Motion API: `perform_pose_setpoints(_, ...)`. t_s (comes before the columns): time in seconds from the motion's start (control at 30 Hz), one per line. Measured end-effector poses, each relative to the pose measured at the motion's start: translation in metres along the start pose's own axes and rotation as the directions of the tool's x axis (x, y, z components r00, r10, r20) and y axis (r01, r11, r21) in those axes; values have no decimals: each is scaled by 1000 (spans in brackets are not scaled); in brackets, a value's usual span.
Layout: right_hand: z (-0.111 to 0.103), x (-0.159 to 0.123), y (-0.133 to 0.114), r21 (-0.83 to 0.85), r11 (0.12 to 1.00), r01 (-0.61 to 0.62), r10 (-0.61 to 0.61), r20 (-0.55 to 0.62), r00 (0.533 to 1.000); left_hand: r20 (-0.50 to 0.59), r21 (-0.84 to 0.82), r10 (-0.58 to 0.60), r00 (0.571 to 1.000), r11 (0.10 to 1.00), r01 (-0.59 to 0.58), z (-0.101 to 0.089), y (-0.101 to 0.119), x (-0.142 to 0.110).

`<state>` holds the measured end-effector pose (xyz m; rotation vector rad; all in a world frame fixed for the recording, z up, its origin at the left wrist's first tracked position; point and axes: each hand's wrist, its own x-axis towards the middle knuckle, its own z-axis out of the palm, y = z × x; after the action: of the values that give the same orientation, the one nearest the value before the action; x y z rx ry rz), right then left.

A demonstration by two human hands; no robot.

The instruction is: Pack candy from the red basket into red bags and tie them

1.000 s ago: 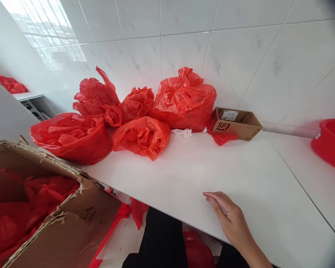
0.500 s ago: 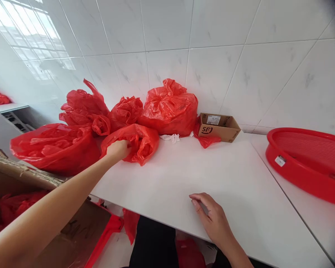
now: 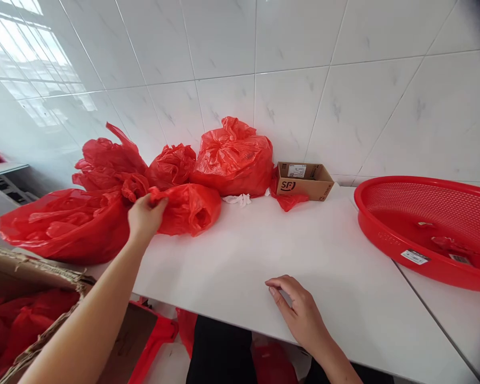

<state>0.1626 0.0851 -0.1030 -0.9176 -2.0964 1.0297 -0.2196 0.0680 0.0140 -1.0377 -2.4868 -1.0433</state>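
Observation:
My left hand (image 3: 144, 215) is closed on the edge of a small red plastic bag (image 3: 190, 209) that lies on the white counter (image 3: 264, 256), in front of a pile of several filled red bags. My right hand (image 3: 298, 312) rests flat on the counter near its front edge, fingers loosely apart, holding nothing. Behind the held bag stand a big knotted red bag (image 3: 234, 157) and a smaller one (image 3: 171, 165) against the tiled wall. A wide red bag (image 3: 64, 224) lies to the left of my left hand.
A small open cardboard box (image 3: 304, 180) sits by the wall, with a white crumpled scrap (image 3: 236, 199) beside it. A large red plastic basket (image 3: 428, 226) stands at the right. A torn cardboard carton (image 3: 32, 298) holding red bags is at the lower left.
My left hand came in from the left, reached the small red bag and now grips its edge nearer the left. The view has swung right, showing more of the red basket. My right hand stayed put.

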Motion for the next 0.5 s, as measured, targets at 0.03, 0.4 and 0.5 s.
perform_pose_setpoints(0.03,0,1,1,8,1000,-6,6,-1,1000,-122,-52,-3,993,999,-3,-11,3,-4)
perform_pose_setpoints(0.4,-11,-5,-53,292,956,6,48,-176,983,-308,-456,13,951,876,-159,-31,80,-140)
perform_pose_setpoints(0.5,-8,2,-75,323,937,136,-77,-191,979,51,-677,56,997,736,-7,-12,110,-178)
